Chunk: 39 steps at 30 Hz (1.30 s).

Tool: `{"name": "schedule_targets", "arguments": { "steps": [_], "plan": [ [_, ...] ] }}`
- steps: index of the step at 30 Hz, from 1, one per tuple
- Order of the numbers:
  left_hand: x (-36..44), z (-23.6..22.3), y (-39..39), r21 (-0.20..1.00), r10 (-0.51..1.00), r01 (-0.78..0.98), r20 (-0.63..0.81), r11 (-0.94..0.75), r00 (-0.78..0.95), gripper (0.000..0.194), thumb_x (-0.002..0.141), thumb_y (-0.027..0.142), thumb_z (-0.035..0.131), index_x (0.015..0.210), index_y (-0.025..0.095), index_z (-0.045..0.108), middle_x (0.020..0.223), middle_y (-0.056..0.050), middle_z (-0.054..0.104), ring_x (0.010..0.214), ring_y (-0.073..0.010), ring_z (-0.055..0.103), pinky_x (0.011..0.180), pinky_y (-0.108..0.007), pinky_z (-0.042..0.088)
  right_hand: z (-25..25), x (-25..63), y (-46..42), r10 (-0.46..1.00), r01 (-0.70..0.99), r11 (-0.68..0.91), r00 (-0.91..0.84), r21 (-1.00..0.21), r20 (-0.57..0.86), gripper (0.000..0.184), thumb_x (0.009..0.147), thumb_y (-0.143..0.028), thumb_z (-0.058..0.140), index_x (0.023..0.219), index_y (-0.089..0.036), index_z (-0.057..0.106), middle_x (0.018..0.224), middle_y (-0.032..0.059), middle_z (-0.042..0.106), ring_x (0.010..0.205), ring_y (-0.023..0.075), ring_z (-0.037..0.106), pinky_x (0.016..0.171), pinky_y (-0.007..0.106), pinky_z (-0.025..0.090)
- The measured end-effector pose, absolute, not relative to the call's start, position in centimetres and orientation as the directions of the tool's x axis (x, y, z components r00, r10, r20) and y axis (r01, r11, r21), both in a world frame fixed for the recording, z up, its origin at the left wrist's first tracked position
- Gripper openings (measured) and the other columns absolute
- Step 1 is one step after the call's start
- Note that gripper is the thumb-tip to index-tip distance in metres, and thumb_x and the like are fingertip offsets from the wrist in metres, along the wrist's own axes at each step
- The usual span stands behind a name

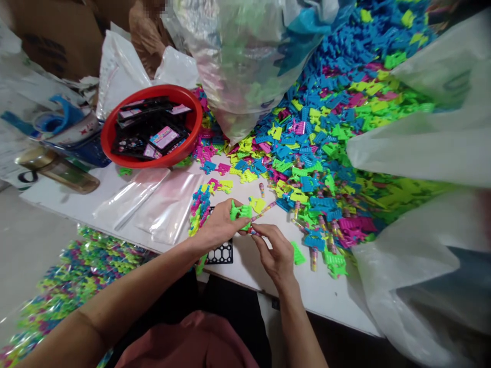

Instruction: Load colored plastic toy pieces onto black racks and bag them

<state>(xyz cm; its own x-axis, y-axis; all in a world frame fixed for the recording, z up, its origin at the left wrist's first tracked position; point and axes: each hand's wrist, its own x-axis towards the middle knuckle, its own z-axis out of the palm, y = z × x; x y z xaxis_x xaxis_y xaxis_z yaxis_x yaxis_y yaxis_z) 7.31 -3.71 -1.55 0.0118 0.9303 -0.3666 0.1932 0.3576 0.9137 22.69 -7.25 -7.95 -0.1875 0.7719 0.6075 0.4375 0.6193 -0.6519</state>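
My left hand (217, 225) is closed on a bright green plastic toy piece (245, 210) with a slotted, comb-like part. My right hand (276, 254) pinches a small candy tube (253, 231) with a printed wrapper, its end against the green piece. Another slim patterned tube (265, 210) sticks out to the right just behind the fingers. Under my left hand lies a black frame (221, 253) with a honeycomb pattern, partly covered. A row of blue, pink and yellow pieces (200, 204) lies beside my left wrist.
A large heap of coloured plastic pieces (307, 143) spreads over the table's right and back, among plastic sacks (253, 61). A red basin (153, 162) holds black packages. Clear bags (164, 204) and a bottle (63, 171) lie left. A person (148, 36) is behind.
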Motion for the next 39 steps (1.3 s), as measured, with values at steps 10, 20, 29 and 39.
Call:
{"name": "schedule_targets", "arguments": {
  "steps": [10,20,29,39],
  "plan": [
    [7.6,-1.4,-3.5,0.9,0.901,-0.094,-0.411,0.425,0.138,0.033,0.064,0.036,0.078,0.074,0.014,0.055,0.056,0.004,0.057,0.049,-0.0071,0.052,0.048,-0.018,0.042,-5.0,24.7,-7.2,0.787,0.552,0.615,-0.391,-0.564,0.477,0.025,0.093,-0.031,0.053,0.115,-0.019,0.057,0.084,0.0061,0.064,0.078,0.0183,0.061,0.07,0.03,0.051],
    [7.1,-1.8,-4.5,0.875,0.842,-0.024,-0.458,0.484,0.285,0.039,0.061,0.047,0.076,0.07,0.015,0.057,0.055,0.002,0.059,0.048,-0.011,0.055,0.047,-0.023,0.045,-5.5,23.9,-8.6,0.859,0.52,0.495,-0.411,-0.696,0.304,0.06,0.095,-0.033,0.047,0.147,-0.021,0.021,0.095,0.0072,0.065,0.075,0.0176,0.064,0.068,0.029,0.053],
    [7.7,-2.2,-4.8,0.866,0.794,-0.016,-0.45,0.499,0.408,0.04,0.063,0.05,0.074,0.065,0.014,0.058,0.056,0.001,0.058,0.049,-0.0104,0.054,0.049,-0.023,0.044,-6.4,24.8,-9.4,0.864,0.462,0.455,-0.436,-0.761,0.252,0.059,0.095,-0.026,0.046,0.148,-0.02,0.021,0.08,0.0021,0.065,0.069,0.0161,0.064,0.064,0.024,0.05],
    [7.4,-2.0,-5.0,0.889,0.827,0.038,-0.44,0.457,0.351,0.04,0.065,0.052,0.073,0.066,0.014,0.06,0.055,-0.001,0.06,0.048,-0.0118,0.056,0.048,-0.023,0.043,-6.4,23.9,-9.6,0.869,0.58,0.48,-0.415,-0.659,0.268,0.057,0.096,-0.026,0.04,0.148,-0.017,0.021,0.078,0.0054,0.066,0.063,0.019,0.064,0.059,0.027,0.05]
  ]
}}
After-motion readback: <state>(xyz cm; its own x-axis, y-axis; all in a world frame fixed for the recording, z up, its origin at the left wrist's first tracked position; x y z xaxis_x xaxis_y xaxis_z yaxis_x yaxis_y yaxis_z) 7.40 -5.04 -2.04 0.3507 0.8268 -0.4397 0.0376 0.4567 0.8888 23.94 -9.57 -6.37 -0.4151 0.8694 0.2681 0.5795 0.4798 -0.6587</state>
